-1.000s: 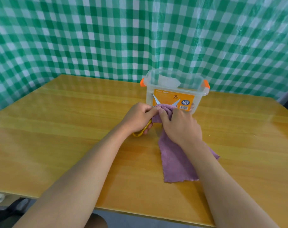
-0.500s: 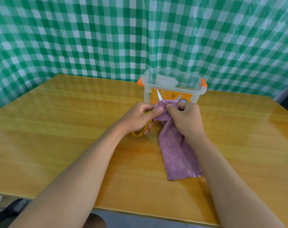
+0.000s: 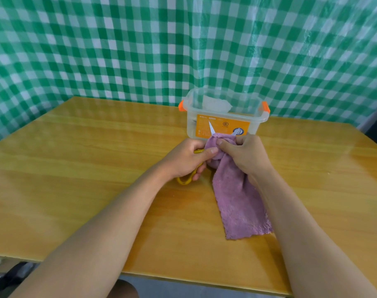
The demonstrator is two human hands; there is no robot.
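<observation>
While the blades are half buried in fabric, this looks like a wipe-down in mid stroke, not a cut.

- Left hand (image 3: 187,160): grip closed round the scissors (image 3: 211,129), fingers curled through the yellow handle loop (image 3: 191,176), thumb pressed against the fabric. The loop sits just above the bench (image 3: 75,168).
- Right hand (image 3: 245,155): grip pinched tight on the bunched top of the purple cloth (image 3: 239,201), wrapping it over the blades. The rest of the cloth trails toward the near edge and lies flat on the bench.
- One blade tip pokes out above the bunch, right in front of the clear plastic box (image 3: 191,125) with orange latches.

Progress, my read: the lower part of the blades is covered and being rubbed, but the exposed tip is not yet reached. Left to do: draw the cloth out past the tip, then set both down. I can't tell how wide the blades are spread under the fabric, or whether the metal is clean.

Watch the bare point near the right thumb.
</observation>
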